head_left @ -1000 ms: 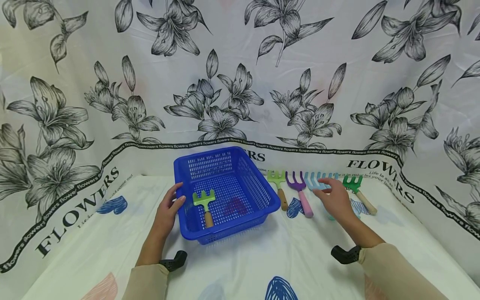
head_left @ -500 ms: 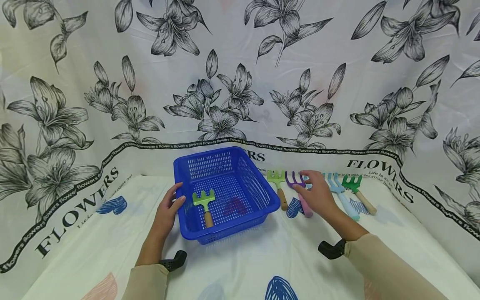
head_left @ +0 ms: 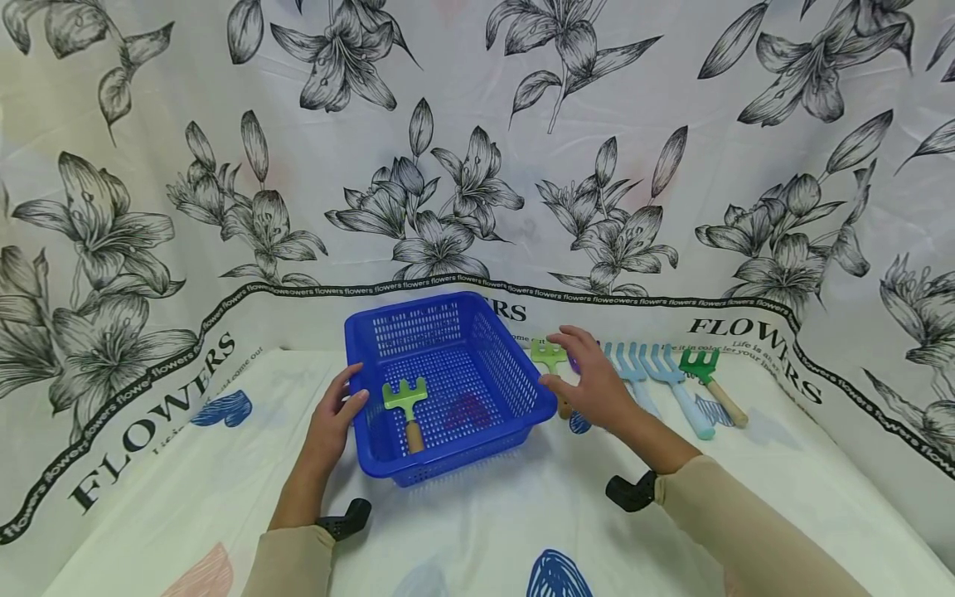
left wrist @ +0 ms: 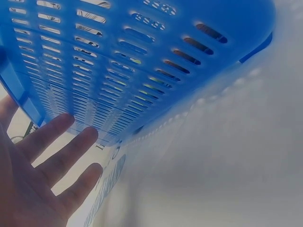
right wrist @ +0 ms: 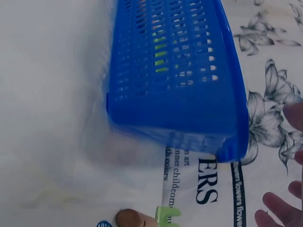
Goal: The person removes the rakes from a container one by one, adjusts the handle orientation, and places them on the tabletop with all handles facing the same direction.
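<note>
Blue basket (head_left: 448, 390) sits between left hand (head_left: 336, 414) and rakes (head_left: 656, 373)

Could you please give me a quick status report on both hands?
Left hand open, against blue basket. Right hand open over light green rake. Nothing blocking.

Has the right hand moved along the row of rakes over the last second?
Yes. The right hand has travelled left along the row, from near the dark green rake to above the light green rake, close beside the blue basket, which stayed put.
</note>
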`<state>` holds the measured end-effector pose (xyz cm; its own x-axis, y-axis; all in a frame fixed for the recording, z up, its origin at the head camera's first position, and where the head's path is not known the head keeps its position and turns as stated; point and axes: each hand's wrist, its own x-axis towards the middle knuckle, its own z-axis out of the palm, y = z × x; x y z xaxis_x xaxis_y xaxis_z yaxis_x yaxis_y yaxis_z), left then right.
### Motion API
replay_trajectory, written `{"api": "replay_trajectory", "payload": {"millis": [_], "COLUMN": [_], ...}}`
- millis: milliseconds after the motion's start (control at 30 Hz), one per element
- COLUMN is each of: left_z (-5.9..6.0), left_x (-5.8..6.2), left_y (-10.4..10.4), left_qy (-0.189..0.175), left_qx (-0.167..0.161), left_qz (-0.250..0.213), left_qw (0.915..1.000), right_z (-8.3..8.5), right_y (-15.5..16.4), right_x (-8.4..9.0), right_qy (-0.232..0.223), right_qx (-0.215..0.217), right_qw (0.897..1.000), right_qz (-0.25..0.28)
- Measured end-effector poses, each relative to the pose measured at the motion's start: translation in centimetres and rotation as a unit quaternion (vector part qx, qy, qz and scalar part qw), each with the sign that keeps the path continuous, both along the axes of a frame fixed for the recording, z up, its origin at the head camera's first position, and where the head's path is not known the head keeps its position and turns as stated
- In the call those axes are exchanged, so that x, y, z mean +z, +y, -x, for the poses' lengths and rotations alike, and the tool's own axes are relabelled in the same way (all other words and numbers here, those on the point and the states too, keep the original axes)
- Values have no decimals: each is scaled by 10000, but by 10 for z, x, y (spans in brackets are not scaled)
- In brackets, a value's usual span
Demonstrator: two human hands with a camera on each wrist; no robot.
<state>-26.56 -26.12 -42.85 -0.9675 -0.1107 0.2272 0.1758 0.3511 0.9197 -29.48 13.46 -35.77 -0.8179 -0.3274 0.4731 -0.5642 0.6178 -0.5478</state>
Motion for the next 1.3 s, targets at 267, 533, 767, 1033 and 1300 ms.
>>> {"api": "replay_trajectory", "payload": {"millis": [267,533,767,1033,1300], "left_z": [-12,-24,1,-11,-24], "left_x": [19,33,1,18,34], "left_y": [8,14,-1,7,15], "left_qy": [-152,-153,-134,-222,-179], "left_qx": [-73,-104,-37,-50,-66], "left_qz": [-95,-52,-43,-58,11], "left_qw": [9998,9998,9999,9997,9998], "right_z": [-2,-4,-6,-12,-16], "right_y": [-21,-42,-56,-77,-102], "right_x": [2,0,-3,1,2], "right_qy": [356,236,59,-176,-1042], "right_qx": [577,668,771,897,1573], "right_qw": [9976,9970,9958,9951,9784], "right_qz": [-103,-312,-487,-376,846]}}
